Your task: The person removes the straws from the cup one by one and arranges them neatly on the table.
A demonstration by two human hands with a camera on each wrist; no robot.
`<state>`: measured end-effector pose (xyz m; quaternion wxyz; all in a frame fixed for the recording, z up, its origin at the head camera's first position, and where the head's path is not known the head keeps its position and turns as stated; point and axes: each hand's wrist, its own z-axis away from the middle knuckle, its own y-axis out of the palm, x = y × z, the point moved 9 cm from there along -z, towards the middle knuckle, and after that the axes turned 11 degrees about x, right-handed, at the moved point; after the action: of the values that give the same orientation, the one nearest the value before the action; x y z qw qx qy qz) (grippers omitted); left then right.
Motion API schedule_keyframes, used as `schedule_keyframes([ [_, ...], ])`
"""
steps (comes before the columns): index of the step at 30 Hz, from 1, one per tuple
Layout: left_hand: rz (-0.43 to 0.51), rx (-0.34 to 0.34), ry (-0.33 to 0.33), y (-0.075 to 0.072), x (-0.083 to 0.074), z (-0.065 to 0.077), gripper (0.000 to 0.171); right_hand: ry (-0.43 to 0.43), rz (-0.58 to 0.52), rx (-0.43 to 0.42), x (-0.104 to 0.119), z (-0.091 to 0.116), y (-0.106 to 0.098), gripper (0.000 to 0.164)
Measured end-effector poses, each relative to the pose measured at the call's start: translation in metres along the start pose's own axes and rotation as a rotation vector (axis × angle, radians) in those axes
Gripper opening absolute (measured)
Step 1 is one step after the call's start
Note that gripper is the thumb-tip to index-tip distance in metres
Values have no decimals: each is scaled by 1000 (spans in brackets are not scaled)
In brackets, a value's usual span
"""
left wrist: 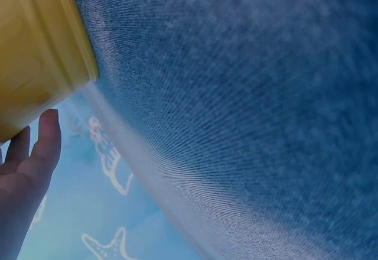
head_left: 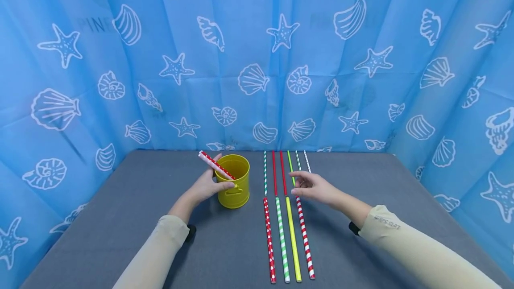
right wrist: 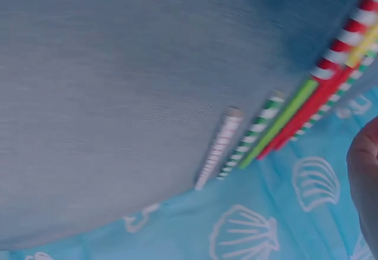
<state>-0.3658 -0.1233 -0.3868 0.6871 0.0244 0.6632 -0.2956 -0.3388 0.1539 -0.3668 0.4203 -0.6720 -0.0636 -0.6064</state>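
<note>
A yellow metal bucket (head_left: 234,200) stands on the table, and my left hand (head_left: 206,186) grips its left side, thumb near the handle lug and fingers behind. In the left wrist view, fingertips lie against the bucket wall (left wrist: 41,53). Leaning out of it are a red paper straw with white dots (head_left: 220,167) and a pale pink one (head_left: 209,162). My right hand (head_left: 315,187) hovers over the straws, fingers loosely bent, thumb and forefinger apart, nothing between them. Below it are a lime straw (head_left: 289,159) and a red-and-white striped straw (head_left: 305,240).
The back row also holds red straws (head_left: 275,173), green-striped straws (head_left: 265,173) and a white patterned straw (right wrist: 218,148). In front lie a red patterned straw (head_left: 269,240), a green-striped one and a yellow straw (head_left: 293,244). A blue shell-print curtain (head_left: 249,115) borders the grey table (head_left: 120,217).
</note>
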Motion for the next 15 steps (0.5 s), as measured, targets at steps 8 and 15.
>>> schedule_keyframes([
  [8, 2, 7, -9, 1, 3, -1, 102, -85, -84, -90, 36, -17, 5, 50],
  [15, -23, -17, -61, 0, 9, 1, 94, -215, -196, -61, 74, -38, 25, 48],
])
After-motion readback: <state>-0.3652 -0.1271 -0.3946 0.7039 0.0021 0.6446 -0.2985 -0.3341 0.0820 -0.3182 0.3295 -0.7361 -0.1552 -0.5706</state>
